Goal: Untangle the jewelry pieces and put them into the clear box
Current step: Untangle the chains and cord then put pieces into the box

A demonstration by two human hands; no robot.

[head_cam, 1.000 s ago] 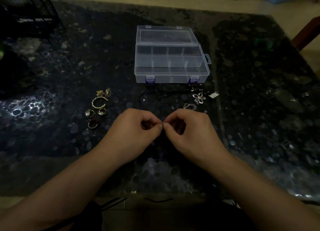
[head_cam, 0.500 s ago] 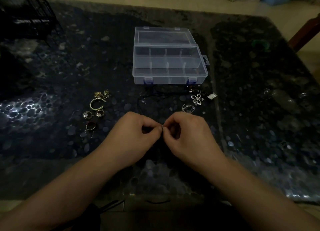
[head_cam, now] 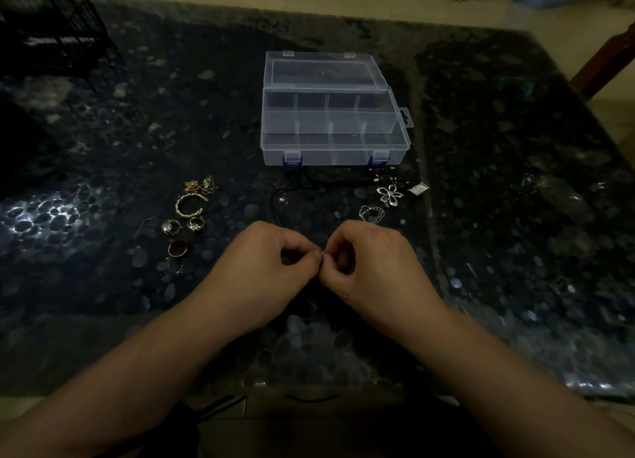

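Head view: looking down on a dark pebble-patterned surface (head_cam: pixel 103 285) in dim light. Lying open toward the far middle of it, the clear box (head_cam: pixel 335 127), lid folded back behind, dividers splitting it into compartments, two blue latches on its near wall. No jewelry visibly lying inside.

Hovering nearer than the box, and almost meeting: left hand (head_cam: pixel 264 265) and right hand (head_cam: pixel 372 261), both curled, thumb and forefinger tips pressing together on a tiny pale piece (head_cam: pixel 322 254) between them. Too small and dim for telling what kind of jewelry, or which fingers (head_cam: pixel 311 256) are bearing most of the grip.

Lying left of the box and nearer than it: a gold chain cluster (head_cam: pixel 202 184), then a twisted gold bangle (head_cam: pixel 189 205), then two stone rings (head_cam: pixel 184 224) side by side, then a dark band ring (head_cam: pixel 178 248) nearest the left hand, all apart from one another.

Trailing just in front of the box: a thin black cord (head_cam: pixel 309 186), hard to follow against the dark surface.

Lying right of the cord, near the box's right front corner: a silver flower pendant (head_cam: pixel 389 194), a small silver tag (head_cam: pixel 418 188) just beside it, and a short silver chain (head_cam: pixel 371 213) nearer the right hand.

Standing far left of the box: a black wire rack (head_cam: pixel 62 35).
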